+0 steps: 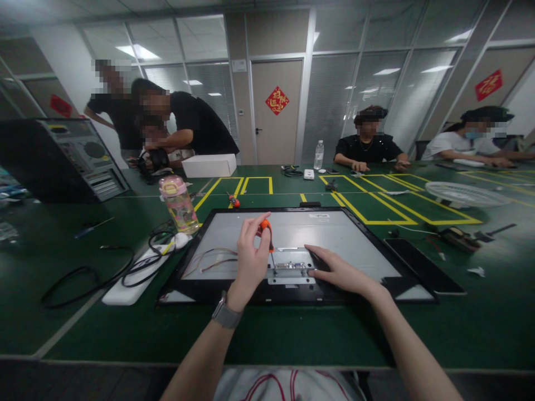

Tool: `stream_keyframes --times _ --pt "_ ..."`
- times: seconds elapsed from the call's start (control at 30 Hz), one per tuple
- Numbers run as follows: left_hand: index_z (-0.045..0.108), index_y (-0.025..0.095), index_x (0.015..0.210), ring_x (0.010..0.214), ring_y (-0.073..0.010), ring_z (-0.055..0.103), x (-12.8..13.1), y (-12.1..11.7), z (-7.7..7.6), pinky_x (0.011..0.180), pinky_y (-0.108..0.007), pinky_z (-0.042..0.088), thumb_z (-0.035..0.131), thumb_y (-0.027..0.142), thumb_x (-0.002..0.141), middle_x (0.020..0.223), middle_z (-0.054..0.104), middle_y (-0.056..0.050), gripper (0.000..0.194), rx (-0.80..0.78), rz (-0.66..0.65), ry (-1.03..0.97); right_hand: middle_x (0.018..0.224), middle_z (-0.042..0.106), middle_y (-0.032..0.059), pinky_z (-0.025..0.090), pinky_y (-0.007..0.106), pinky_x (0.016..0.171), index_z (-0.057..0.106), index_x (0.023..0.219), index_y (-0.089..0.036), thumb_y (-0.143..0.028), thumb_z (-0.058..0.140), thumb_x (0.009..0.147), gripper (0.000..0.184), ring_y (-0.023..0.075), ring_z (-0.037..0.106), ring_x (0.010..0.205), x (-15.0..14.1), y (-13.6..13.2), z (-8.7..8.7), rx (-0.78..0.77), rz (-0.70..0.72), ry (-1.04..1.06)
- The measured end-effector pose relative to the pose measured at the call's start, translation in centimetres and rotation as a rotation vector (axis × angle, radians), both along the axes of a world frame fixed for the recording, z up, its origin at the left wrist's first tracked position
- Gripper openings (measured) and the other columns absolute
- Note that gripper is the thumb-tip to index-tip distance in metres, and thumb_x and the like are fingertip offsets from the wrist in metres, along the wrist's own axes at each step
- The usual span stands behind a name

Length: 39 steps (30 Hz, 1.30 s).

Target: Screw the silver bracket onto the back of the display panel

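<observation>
In the head view a monitor panel (225,228) lies flat, grey back up and black-framed. A metal bracket (291,280) with a row of ports (290,265) sits at its near middle. My left hand (252,250) has its fingers round the orange handle of a screwdriver (265,225). The shaft points down, its tip by the bracket's left side; the exact contact is too small to tell. My right hand (338,270) lies over the bracket's right side, thumb and fingers apart, touching there. Thin wires (217,257) lie on the panel's left part.
Left of the panel are a white power strip (134,281), black cables (71,287) and a pink-lidded bottle (179,203). A phone-like black slab (422,266) lies to the right. A computer case (62,159) stands far left. Several people are across the green table (313,340).
</observation>
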<state>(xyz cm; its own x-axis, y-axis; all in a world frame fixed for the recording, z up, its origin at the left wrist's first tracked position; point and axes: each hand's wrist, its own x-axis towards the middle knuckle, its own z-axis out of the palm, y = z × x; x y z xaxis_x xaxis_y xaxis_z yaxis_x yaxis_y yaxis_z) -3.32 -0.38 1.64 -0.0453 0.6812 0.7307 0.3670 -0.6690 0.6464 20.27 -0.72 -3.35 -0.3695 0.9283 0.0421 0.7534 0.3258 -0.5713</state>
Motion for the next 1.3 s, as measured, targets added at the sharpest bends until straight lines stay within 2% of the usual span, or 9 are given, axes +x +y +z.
stream_keyframes --times 0.17,0.27,0.47,0.7,0.9,1.07,1.13,1.3 --pt "0.063 0.022 0.103 0.077 -0.0150 0.054 0.09 -0.04 0.10 0.073 -0.029 0.046 0.060 0.018 0.084 0.088 0.052 -0.002 0.020 0.028 0.082 -0.010 0.147 0.040 0.0102 0.028 0.044 0.113 0.036 0.142 -0.021 -0.043 0.057 0.082 0.067 0.0267 0.038 0.134 -0.10 0.07 0.03 0.006 0.005 0.008" --pt "0.063 0.021 0.100 0.076 -0.0146 0.054 0.15 0.04 0.00 0.073 -0.029 0.047 0.064 0.018 0.081 0.087 0.051 -0.001 0.020 0.041 0.085 -0.040 0.147 0.040 0.0105 0.028 0.044 0.113 0.037 0.142 -0.020 -0.042 0.058 0.082 0.067 0.0269 0.038 0.134 -0.18 0.09 0.09 0.007 0.002 0.008" --pt "0.063 0.020 0.103 0.079 -0.0146 0.055 0.20 -0.04 -0.04 0.074 -0.028 0.047 0.058 0.017 0.085 0.090 0.052 -0.002 0.019 0.054 0.065 -0.039 0.147 0.040 0.0107 0.027 0.043 0.113 0.036 0.142 -0.019 -0.043 0.058 0.082 0.068 0.0269 0.038 0.134 -0.11 0.00 -0.03 -0.001 -0.003 0.012" --pt "0.061 0.021 0.111 0.085 -0.0164 0.058 -0.15 -0.06 -0.16 0.078 -0.029 0.047 0.044 0.014 0.090 0.094 0.060 -0.004 0.027 0.017 -0.066 -0.043 0.147 0.040 0.0112 0.028 0.043 0.113 0.037 0.141 -0.019 -0.042 0.058 0.082 0.067 0.0265 0.038 0.134 -0.09 -0.03 0.02 0.002 -0.004 0.005" --pt "0.068 0.021 0.096 0.079 -0.0151 0.055 0.01 -0.14 0.02 0.075 -0.028 0.046 0.057 0.025 0.088 0.087 0.053 -0.003 0.014 0.081 0.038 -0.057 0.147 0.040 0.0105 0.028 0.044 0.113 0.037 0.142 -0.020 -0.043 0.057 0.082 0.067 0.0268 0.038 0.134 -0.09 0.00 0.04 0.010 0.001 0.005" --pt "0.064 0.021 0.107 0.085 -0.0169 0.059 -0.16 -0.11 -0.10 0.078 -0.030 0.046 0.042 0.021 0.094 0.090 0.062 -0.004 0.026 0.050 -0.021 -0.093 0.147 0.040 0.0098 0.029 0.046 0.112 0.037 0.142 -0.022 -0.043 0.057 0.082 0.066 0.0273 0.038 0.134 -0.13 -0.15 0.29 0.001 -0.006 0.002" --pt "0.064 0.021 0.107 0.089 -0.0176 0.059 -0.19 -0.10 -0.11 0.081 -0.031 0.046 0.041 0.021 0.095 0.092 0.064 -0.005 0.027 0.051 -0.034 -0.101 0.147 0.040 0.0096 0.028 0.045 0.112 0.037 0.142 -0.022 -0.043 0.057 0.082 0.066 0.0271 0.038 0.134 -0.13 -0.14 0.29 0.001 -0.004 0.003" --pt "0.069 0.022 0.099 0.080 -0.0152 0.056 -0.03 -0.09 0.08 0.078 -0.029 0.046 0.057 0.026 0.088 0.089 0.056 -0.003 0.017 0.100 0.069 -0.060 0.147 0.039 0.0105 0.028 0.044 0.113 0.036 0.142 -0.020 -0.043 0.057 0.082 0.068 0.0269 0.037 0.134 -0.12 -0.01 0.00 0.002 -0.003 0.000"
